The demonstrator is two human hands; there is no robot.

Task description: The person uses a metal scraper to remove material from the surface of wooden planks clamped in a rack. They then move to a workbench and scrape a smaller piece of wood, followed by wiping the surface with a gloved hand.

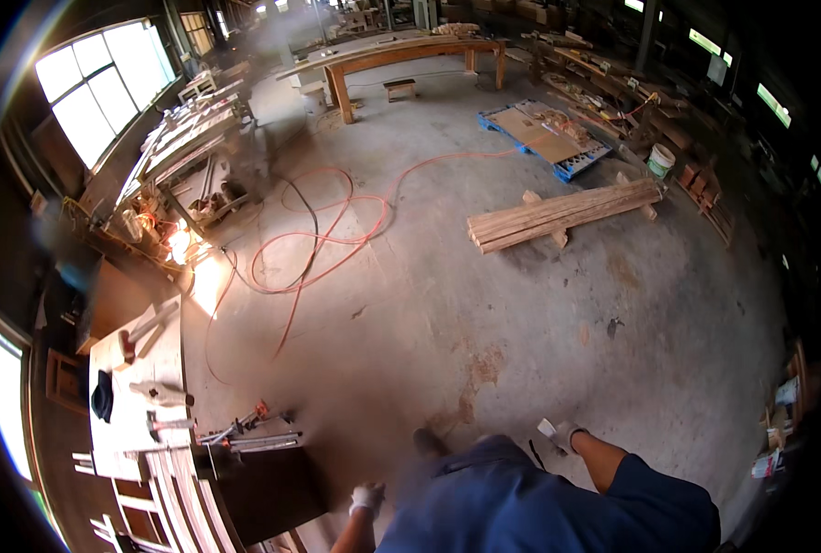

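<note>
My right hand (569, 437), in a pale glove, is held out at the lower right. Its fingers are closed on a small flat whitish piece (547, 428), whose kind I cannot make out. A thin dark strip (535, 453) shows just beside it; whether the hand holds this too is unclear. My left hand (368, 499), also gloved, hangs low with its fingers curled, and nothing shows in them. Left of it is a dark-sided bench or box (277, 488). Several bar clamps (249, 429) lie at its far edge.
Mallets, including a pale-headed one (162, 394), lie on the left workbench (139, 442) near slatted wood pieces (175, 488). A red hose (369, 235) loops over the concrete floor. Stacked timbers (567, 214) rest on blocks beyond, near a blue pallet (576, 170). A large wooden table (410, 57) stands far off.
</note>
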